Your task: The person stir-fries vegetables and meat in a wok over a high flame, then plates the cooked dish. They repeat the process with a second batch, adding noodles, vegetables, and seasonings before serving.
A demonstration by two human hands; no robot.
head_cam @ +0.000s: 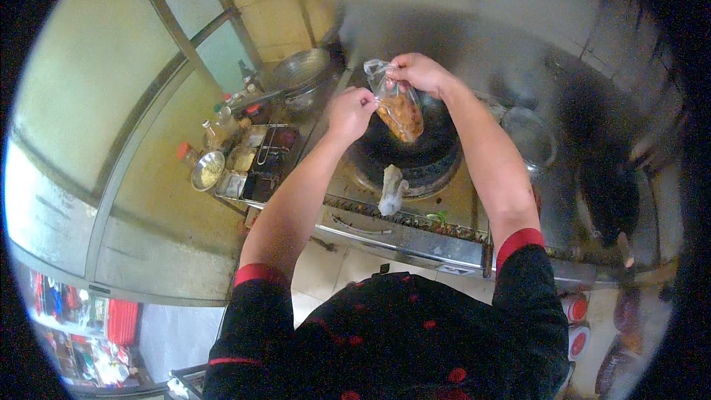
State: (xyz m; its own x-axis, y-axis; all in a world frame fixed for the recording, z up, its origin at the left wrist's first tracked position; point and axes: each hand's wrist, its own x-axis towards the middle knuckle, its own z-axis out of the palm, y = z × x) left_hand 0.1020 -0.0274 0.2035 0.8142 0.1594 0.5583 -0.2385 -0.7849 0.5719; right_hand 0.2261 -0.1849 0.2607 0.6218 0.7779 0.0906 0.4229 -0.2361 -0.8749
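Note:
Above a dark wok (pixel 389 162) on the stove, a clear plastic bag (pixel 401 114) of orange-brown food hangs between my hands. My left hand (pixel 352 114) pinches the bag's left side near its upper part. With my right hand (pixel 425 73) I grip the gathered top, and the fingers show partly through the film. The filled end points down over the wok's interior. On the wok's near rim lies a wrung, whitish cloth (pixel 392 191). What the wok holds is mostly hidden by the bag and shadow.
To the left stand a seasoning tray (pixel 272 150) with several compartments, a metal bowl of chopped pale bits (pixel 210 171), bottles (pixel 214 132) and a perforated strainer (pixel 303 66). On the right are a round metal pot (pixel 527 139) and another dark wok (pixel 608 194). A steel counter edge (pixel 400 247) runs before me.

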